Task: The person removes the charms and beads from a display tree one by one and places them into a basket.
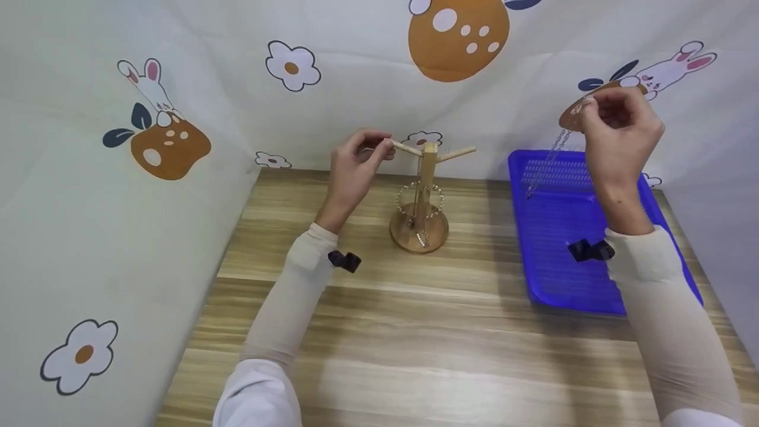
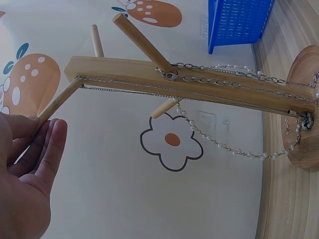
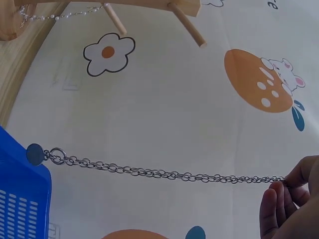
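A wooden jewellery stand with slanted pegs stands on the table, with a pearl strand and fine chains draped on it. My left hand pinches the tip of the stand's left peg. My right hand is raised above the blue tray and pinches one end of a silver chain. The chain hangs down toward the tray and ends in a small round disc.
The wood-grain table is enclosed by white cloth walls printed with flowers, bunnies and orange shapes. The blue slotted tray sits at the right, near the table's edge. The stand's round base sits mid-table toward the back.
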Tool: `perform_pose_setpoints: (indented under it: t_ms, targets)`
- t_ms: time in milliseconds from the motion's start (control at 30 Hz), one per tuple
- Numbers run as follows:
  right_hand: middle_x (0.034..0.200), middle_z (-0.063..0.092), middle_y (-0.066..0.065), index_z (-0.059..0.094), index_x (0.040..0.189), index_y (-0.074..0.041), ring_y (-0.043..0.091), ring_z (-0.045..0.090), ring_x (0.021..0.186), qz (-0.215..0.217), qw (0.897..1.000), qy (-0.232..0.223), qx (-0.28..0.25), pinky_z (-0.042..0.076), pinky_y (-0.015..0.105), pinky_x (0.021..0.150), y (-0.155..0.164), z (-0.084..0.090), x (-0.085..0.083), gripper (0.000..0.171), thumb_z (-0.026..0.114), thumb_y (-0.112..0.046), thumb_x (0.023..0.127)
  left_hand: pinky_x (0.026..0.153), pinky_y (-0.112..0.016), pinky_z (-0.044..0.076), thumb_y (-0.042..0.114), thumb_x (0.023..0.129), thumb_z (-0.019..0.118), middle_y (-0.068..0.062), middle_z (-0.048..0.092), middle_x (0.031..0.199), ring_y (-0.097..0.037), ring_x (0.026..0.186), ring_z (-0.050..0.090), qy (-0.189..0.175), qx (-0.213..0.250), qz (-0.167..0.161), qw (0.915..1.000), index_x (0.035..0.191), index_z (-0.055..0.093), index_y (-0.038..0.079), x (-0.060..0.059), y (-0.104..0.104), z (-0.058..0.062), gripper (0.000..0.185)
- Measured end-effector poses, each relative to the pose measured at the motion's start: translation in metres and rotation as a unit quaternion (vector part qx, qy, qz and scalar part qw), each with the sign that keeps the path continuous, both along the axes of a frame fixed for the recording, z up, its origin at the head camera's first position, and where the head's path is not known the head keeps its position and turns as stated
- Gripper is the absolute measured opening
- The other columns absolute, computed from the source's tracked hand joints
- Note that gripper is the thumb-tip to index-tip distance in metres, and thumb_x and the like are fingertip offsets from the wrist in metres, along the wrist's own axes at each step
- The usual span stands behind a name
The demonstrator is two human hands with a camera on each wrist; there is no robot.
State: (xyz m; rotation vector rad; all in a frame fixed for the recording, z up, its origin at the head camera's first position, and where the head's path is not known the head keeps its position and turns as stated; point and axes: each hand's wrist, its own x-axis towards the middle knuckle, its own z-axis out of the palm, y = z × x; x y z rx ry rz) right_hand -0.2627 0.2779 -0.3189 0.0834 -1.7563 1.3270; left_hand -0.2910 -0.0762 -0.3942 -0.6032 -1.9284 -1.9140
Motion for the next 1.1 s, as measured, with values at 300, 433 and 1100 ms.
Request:
perform_pose_setpoints:
  t_ms: [300, 433, 1100]
  targets:
    - [0.076, 0.067, -0.013, 0.078, 0.089, 0.0, 0.004, 0.057, 0.066, -0.017, 1.0, -0.015, -0.015, 0.045, 0.017, 0.062, 0.004, 0.005, 0.006, 0.012, 0.068, -0.003, 0.094, 0.088, -0.034, 0.07, 0.0, 0.102, 0.07, -0.022, 0.074, 0.104, -0.021, 0.091, 0.077, 0.012, -0.014, 0.01, 0.9998, 0.114, 0.071, -0.012, 0.001, -0.002, -0.002, 0.017]
    - [0.075, 0.066, -0.012, 0.078, 0.087, -0.002, 0.004, 0.056, 0.065, -0.025, 0.999, -0.019, -0.025, 0.044, 0.017, 0.061, 0.011, 0.003, 0.002, 0.011, 0.069, -0.003, 0.093, 0.088, -0.035, 0.07, 0.001, 0.102, 0.07, -0.022, 0.073, 0.105, -0.02, 0.092, 0.077, 0.016, -0.017, 0.008, 0.9997, 0.115, 0.071, -0.012, 0.0, -0.001, -0.002, 0.018]
    - [0.081, 0.066, -0.014, 0.079, 0.097, -0.002, 0.005, 0.056, 0.072, -0.054, 0.996, -0.066, -0.006, 0.046, 0.018, 0.065, 0.031, -0.006, -0.007, 0.014, 0.066, -0.007, 0.096, 0.089, -0.035, 0.07, 0.0, 0.102, 0.07, -0.022, 0.073, 0.106, -0.018, 0.09, 0.077, 0.002, -0.007, 0.005, 1.0, 0.114, 0.07, -0.014, -0.001, 0.0, -0.001, 0.019]
